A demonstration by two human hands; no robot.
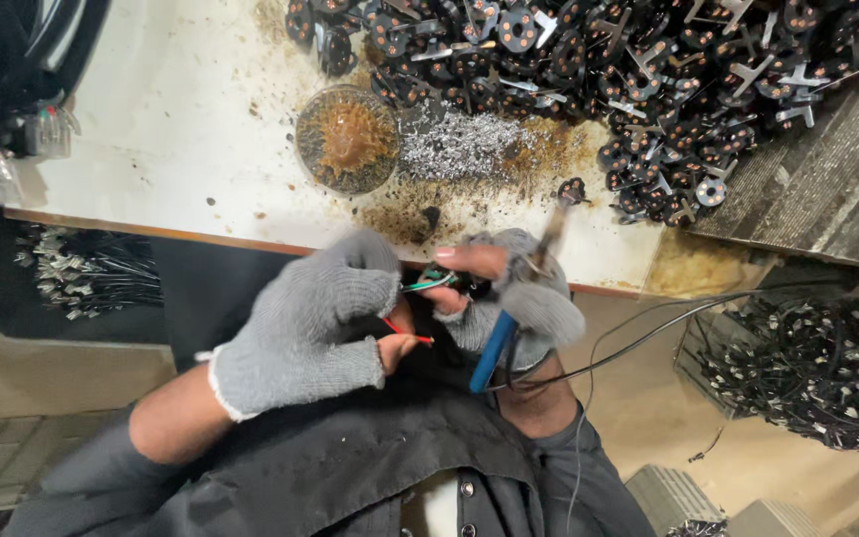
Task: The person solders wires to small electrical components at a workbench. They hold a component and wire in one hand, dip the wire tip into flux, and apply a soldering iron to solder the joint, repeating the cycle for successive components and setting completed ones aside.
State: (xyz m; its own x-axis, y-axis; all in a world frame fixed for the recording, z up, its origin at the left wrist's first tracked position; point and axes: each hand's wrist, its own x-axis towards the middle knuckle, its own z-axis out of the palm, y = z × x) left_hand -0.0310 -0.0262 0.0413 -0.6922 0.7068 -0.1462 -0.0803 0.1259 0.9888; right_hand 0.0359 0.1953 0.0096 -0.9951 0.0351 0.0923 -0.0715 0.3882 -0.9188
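I'm wearing matt grey knitted gloves [300, 323], gripping a glossy blue plastic handle [492, 350] and thin plastic-coated wires [428, 282]; bright metal shavings [459, 147] are littering the stained, rough worktop [191, 119].

My left hand [305, 328] in its grey glove covers most of the red wire [405, 333] and green wire [429, 281], so I cannot tell where they join. My right hand [514, 298] hides the middle of the blue-handled tool [494, 350], and its tip [554, 224] is blurred. The pile of black parts [628, 70] runs off the worktop's [181, 119] far edge and the picture's top. The bin of cables [807, 363] is cut by the right edge; its pieces are too small to tell apart.
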